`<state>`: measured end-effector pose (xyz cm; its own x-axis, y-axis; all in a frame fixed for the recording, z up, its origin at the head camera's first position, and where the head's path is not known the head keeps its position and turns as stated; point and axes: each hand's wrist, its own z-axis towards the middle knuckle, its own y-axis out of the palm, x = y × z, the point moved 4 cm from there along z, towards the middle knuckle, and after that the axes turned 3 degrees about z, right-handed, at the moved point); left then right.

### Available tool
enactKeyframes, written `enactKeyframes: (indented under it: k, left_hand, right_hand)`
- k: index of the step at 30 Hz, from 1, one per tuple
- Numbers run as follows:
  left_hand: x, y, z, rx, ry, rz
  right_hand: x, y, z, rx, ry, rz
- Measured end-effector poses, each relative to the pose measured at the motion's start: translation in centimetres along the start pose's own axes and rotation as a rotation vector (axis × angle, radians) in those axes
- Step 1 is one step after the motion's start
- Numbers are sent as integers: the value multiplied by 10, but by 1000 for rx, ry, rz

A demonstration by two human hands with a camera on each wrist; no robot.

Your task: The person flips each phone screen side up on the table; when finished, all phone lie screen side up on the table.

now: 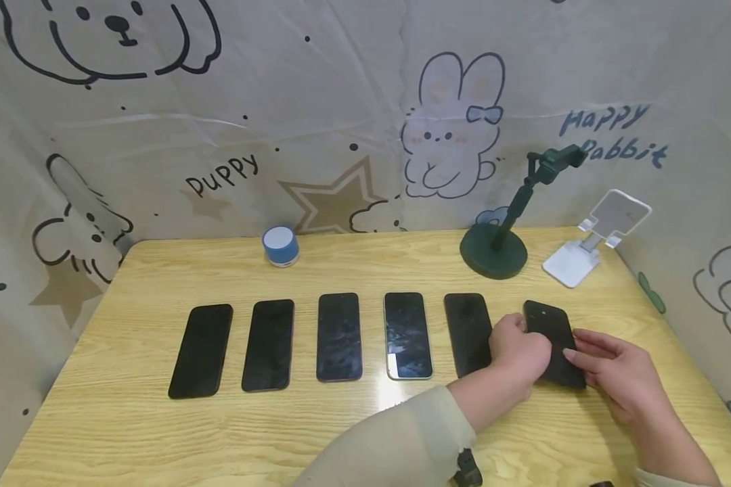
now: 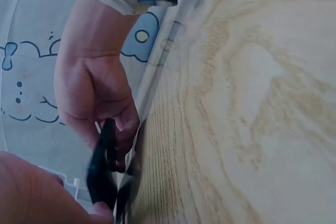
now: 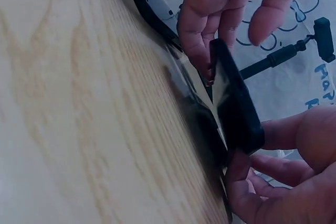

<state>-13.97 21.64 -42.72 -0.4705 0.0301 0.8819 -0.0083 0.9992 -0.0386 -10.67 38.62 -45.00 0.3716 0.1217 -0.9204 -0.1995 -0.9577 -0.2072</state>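
Observation:
A dark smartphone (image 1: 554, 328) at the right end of a row is raised at a slant over the wood. My right hand (image 1: 624, 372) pinches its right edge between thumb and fingers, clearest in the right wrist view, where the phone (image 3: 236, 108) shows side-on. My left hand (image 1: 514, 352) reaches across to the phone's left edge. Its loosely bent fingers (image 3: 197, 40) are right at that edge, and the thumb stands apart from the phone. Left of this hand, another black phone (image 1: 466, 328) lies flat, partly overlapped by the hand and wrist.
More phones lie flat leftward in the row, including one with a pale frame (image 1: 407, 331). Behind them stand a blue and white cylinder (image 1: 281, 245), a dark green phone stand (image 1: 495, 250) and a white folding stand (image 1: 575, 262). A printed cloth (image 1: 341, 81) hangs behind the wooden table (image 1: 219, 439).

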Motion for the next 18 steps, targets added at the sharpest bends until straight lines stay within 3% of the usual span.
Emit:
enactKeyframes:
  k: [5, 10, 18]
  left_hand:
    - [1, -1, 2, 0, 9, -43]
    - [10, -3, 7, -41, 57, -40]
    - [19, -5, 3, -151, 77, -38]
  right_hand:
    - [2, 2, -6, -41, 4, 174]
    - [-4, 12, -10, -83, -63, 318]
    - [-12, 23, -15, -124, -66, 412]
